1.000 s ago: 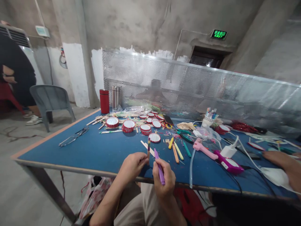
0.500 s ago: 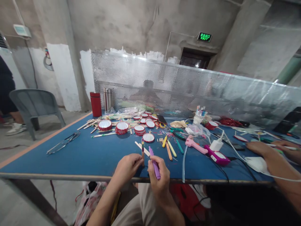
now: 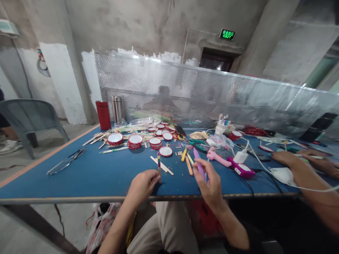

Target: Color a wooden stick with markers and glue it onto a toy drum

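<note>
Two hands work in the head view. The left hand (image 3: 144,183) pinches a wooden stick (image 3: 159,160) upright at its 1 o'clock; the right hand (image 3: 210,181), at the left's 3 o'clock, grasps a purple marker (image 3: 200,169) clear of the stick. Coloured bands mark the stick's upper part; the lower part appears bare, suggesting partial completion. Plain sticks (image 3: 169,170) lie at 12 o'clock from its base. The wall sign (image 3: 227,34), at the view's 1 o'clock, reads "EXIT" below Chinese characters.
</note>
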The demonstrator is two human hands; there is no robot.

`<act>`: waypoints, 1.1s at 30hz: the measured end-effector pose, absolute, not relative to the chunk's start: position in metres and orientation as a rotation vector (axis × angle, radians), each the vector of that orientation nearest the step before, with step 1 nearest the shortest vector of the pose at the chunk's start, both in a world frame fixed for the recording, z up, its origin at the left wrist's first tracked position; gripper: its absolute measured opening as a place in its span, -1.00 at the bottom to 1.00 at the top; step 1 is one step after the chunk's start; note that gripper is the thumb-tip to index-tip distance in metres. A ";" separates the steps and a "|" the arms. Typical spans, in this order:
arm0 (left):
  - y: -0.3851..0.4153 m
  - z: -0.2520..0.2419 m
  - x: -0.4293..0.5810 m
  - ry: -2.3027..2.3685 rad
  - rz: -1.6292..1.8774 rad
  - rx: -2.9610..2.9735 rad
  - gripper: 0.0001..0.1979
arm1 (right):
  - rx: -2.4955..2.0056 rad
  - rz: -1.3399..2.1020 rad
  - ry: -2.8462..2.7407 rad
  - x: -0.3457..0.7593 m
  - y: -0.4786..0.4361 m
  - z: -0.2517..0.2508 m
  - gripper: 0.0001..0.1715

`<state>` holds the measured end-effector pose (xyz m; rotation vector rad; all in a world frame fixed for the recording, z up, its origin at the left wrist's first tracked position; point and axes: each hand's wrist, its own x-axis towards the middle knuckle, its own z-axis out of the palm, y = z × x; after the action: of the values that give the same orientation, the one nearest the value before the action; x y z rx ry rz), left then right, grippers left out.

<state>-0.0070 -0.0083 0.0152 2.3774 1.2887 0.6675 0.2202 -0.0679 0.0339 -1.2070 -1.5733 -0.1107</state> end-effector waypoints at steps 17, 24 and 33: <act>-0.006 0.015 -0.007 1.287 0.653 2.387 -0.75 | -1.745 -0.596 -1.924 0.299 0.018 0.027 -0.74; -0.006 0.013 -0.006 1.294 0.641 2.390 -0.75 | -1.685 -0.586 -1.948 0.293 0.018 0.015 -0.75; -0.006 0.013 -0.007 1.291 0.658 2.391 -0.75 | -1.613 -0.569 -1.583 0.312 0.023 0.010 -0.66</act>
<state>-0.0066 -0.0055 0.0127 2.3913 1.2913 0.6579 0.3115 0.0226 0.0103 -1.6131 -1.5830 -0.5694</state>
